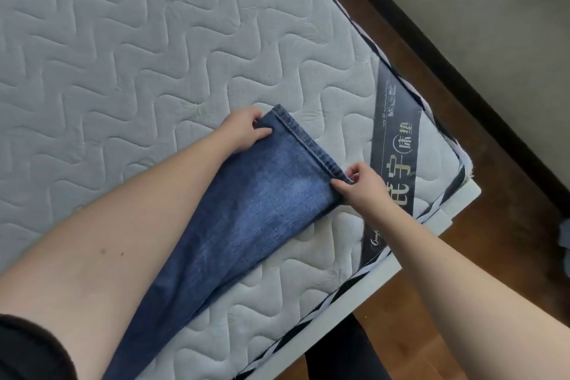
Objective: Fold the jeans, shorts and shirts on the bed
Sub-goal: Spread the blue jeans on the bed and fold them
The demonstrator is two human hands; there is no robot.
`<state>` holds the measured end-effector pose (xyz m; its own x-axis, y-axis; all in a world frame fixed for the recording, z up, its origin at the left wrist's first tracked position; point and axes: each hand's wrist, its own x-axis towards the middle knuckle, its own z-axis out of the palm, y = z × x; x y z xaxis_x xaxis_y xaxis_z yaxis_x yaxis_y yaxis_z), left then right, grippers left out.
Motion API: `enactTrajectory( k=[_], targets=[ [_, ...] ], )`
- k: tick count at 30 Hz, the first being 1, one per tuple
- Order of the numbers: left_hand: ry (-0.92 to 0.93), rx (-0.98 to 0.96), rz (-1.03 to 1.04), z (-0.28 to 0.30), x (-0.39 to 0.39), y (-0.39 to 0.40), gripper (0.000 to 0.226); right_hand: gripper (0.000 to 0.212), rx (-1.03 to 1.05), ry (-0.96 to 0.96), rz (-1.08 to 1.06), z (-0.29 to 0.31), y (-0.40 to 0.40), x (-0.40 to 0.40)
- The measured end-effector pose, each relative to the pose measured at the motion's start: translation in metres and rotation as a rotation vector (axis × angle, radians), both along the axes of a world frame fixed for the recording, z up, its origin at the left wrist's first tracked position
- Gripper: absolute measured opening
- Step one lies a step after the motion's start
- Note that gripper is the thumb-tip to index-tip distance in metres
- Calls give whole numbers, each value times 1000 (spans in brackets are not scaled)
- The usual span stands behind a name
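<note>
Two hands are holding the hem end of the blue jeans (262,203), one at each corner of the stitched cuff. The left hand (246,129) is pinching the far corner, thumb lying on top of the denim and fingers curling under its edge; the right hand (361,185) is pinching the near corner between thumb and fingertips, right at the double-stitched hem. Between the two grips the hem is running taut and straight, and the legs appear to be lying one on top of the other, so the lengthwise fold looks done already. Away from the grips, the legs are stretching back toward the person and passing under the left forearm, with the waistband end lying out of view beyond the lower edge. Beneath the grips the denim is resting flat on the quilted mattress (138,40), and just beyond the right hand a dark printed label band (398,120) is crossing the mattress corner, past which the wooden floor (509,256) is showing. No shorts or shirts are showing. Judging by this, the step in hand is folding the jeans, and the next move is probably calling for both hands lifting the hem together and carrying it back toward the waistband, keeping the corners level so the layers are not skewing.
</note>
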<state>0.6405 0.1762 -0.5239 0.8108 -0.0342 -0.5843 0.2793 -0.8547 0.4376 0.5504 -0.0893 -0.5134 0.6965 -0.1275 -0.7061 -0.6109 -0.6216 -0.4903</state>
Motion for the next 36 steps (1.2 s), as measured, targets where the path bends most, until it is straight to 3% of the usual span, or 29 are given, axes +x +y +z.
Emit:
enactTrajectory(
  k=[3, 9, 11, 16, 19, 21, 25, 30, 36],
  targets=[
    [3, 12, -104, 4, 10, -4, 22, 26, 53, 3, -37, 8, -17, -1],
    [-116, -67, 53, -7, 8, -36, 26, 20, -109, -33, -20, 0, -31, 5],
    [-123, -110, 91, -9, -3, -42, 39, 22, -141, -32, -28, -3, -22, 3],
    [-216, -115, 76, 2, -39, -14, 57, 41, -374, -262, -157, 5, 5, -17],
    [-218, -126, 121, 9, -78, 21, 52, 42, -277, -198, -348, 10, 18, -53],
    [-214, -93, 171, 12, -107, 48, 49, 40, -196, -57, -387, 10, 32, -82],
    [-181, -22, 266, 15, -173, 100, 39, 29, 204, 253, -332, 5, 81, -136],
    [-73, 34, 321, 17, -249, 150, 25, 20, 394, 317, -324, -1, 122, -162],
    [15, 87, 238, 20, -299, 190, 41, 31, 364, 298, -351, 3, 127, -170]
  ],
)
